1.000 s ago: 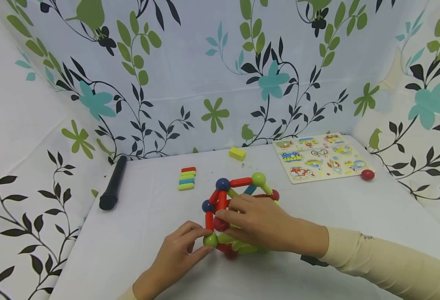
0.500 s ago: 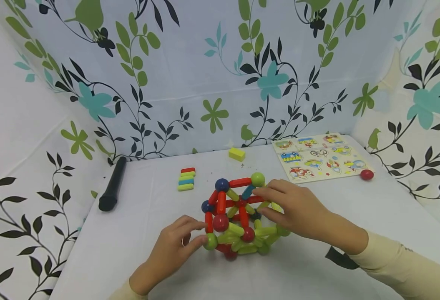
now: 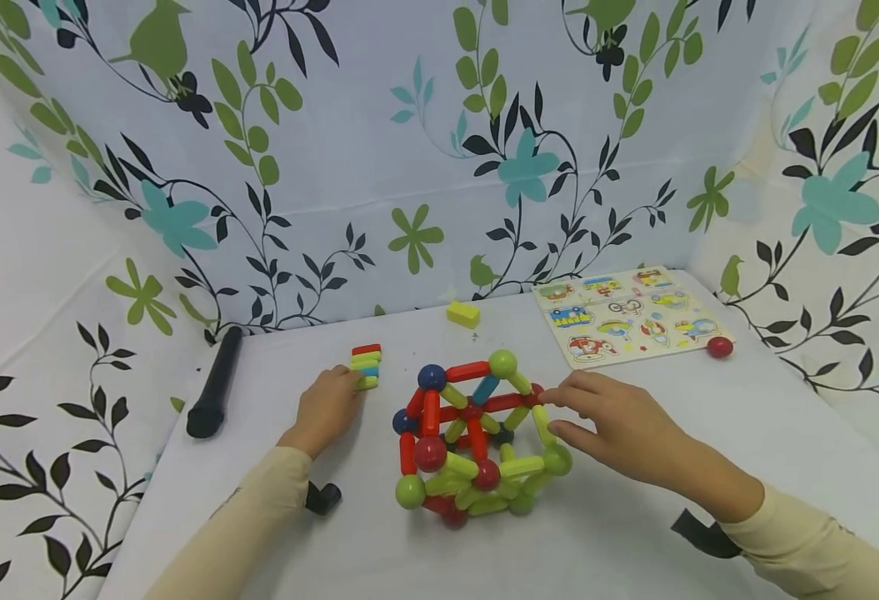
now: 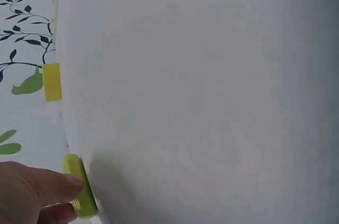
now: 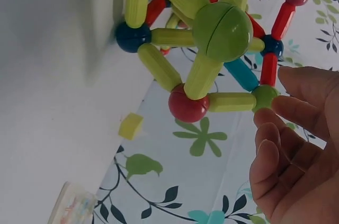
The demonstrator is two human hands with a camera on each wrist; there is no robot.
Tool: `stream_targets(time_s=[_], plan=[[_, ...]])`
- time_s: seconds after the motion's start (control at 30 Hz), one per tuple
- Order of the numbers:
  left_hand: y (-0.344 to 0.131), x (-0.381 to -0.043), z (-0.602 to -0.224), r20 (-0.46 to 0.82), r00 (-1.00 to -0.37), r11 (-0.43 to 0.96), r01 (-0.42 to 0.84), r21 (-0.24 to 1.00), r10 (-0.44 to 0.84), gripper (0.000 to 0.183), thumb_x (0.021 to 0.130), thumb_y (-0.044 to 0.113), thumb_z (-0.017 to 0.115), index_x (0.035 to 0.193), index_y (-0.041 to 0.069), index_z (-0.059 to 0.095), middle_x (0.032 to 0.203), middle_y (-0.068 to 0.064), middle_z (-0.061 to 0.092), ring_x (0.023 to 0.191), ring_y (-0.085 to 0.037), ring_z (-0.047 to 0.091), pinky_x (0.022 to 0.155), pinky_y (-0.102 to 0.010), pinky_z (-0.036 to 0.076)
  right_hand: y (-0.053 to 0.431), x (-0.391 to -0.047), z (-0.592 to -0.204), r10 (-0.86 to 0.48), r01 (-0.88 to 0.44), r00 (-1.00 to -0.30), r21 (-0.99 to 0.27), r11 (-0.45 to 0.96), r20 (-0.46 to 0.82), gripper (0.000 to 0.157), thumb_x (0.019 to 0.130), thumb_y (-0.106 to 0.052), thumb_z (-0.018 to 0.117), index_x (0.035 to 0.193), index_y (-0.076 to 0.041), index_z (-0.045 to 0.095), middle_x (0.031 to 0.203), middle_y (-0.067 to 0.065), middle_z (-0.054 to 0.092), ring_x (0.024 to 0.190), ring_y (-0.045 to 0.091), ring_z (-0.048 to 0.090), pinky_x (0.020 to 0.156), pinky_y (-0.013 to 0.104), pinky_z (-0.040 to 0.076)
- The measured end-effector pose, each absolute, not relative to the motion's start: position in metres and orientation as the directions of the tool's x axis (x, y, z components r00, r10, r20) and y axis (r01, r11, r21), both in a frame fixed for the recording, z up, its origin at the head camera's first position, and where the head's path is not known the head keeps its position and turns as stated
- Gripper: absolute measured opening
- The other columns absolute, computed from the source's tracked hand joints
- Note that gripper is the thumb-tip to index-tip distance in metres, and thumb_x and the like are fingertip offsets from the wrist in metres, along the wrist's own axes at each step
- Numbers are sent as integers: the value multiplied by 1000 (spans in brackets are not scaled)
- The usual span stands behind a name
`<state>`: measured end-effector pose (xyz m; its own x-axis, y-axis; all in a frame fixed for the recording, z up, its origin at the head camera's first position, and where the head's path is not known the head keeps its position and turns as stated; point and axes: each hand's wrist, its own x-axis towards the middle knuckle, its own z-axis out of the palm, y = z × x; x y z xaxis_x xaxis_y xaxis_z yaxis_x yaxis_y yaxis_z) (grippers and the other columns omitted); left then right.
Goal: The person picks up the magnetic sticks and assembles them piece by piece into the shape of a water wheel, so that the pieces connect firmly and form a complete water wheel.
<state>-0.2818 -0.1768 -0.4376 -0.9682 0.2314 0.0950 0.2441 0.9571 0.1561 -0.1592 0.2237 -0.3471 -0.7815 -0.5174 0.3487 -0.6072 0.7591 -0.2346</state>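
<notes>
A ball-and-stick magnetic structure of red, blue and green balls joined by coloured sticks stands on the white table. To its left, my left hand pinches a green stick, the nearest of a short row of sticks. In the left wrist view the thumb lies along that stick, with a fingertip below it. Loosely spread, my right hand is at the structure's right side, its fingertips by a red ball. Whether they touch it, I cannot tell. The right palm holds nothing.
A black microphone lies at the left. Toward the back are a yellow block and a picture puzzle board, with a loose red ball at its corner. Patterned cloth rises behind the table.
My left hand has left the structure's green corner ball and reached forward to the row of sticks, where it has taken hold of one. The right hand has moved from the structure's front to its right side.
</notes>
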Motion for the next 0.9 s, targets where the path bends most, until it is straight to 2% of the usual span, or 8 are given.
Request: stream_targets(time_s=[0.27,0.53,0.8,0.9], plan=[[-178,-288,-444,99,-968,960,241,139,229,24,93,11,71,116,4,72,102,-12,64,93,-29,61,84,-48,57,224,-160,-349,-510,-599,-789,-244,763,343,37,85,-26,84,119,-17,74,102,-9,69,91,9,66,72,25,57],[-178,-291,-444,45,-978,967,209,144,204,26,93,11,71,115,-1,71,96,-12,62,88,-27,60,81,-47,56,222,-159,-350,-513,-598,-793,-263,757,328,35,86,-26,83,119,-17,74,102,-9,69,91,9,66,72,24,56],[-179,-285,-441,4,-989,962,146,231,149,29,92,14,71,116,0,72,99,-11,65,91,-27,64,85,-47,56,222,-160,-353,-527,-611,-783,-248,752,332,35,87,-27,82,119,-17,74,102,-10,69,88,6,64,71,23,56],[-180,-277,-436,8,-990,950,138,282,142,32,90,15,71,118,0,71,99,-11,64,88,-25,62,83,-46,56,221,-160,-354,-533,-617,-778,-248,747,332,35,87,-27,82,119,-17,74,102,-9,69,89,8,65,71,23,56]])
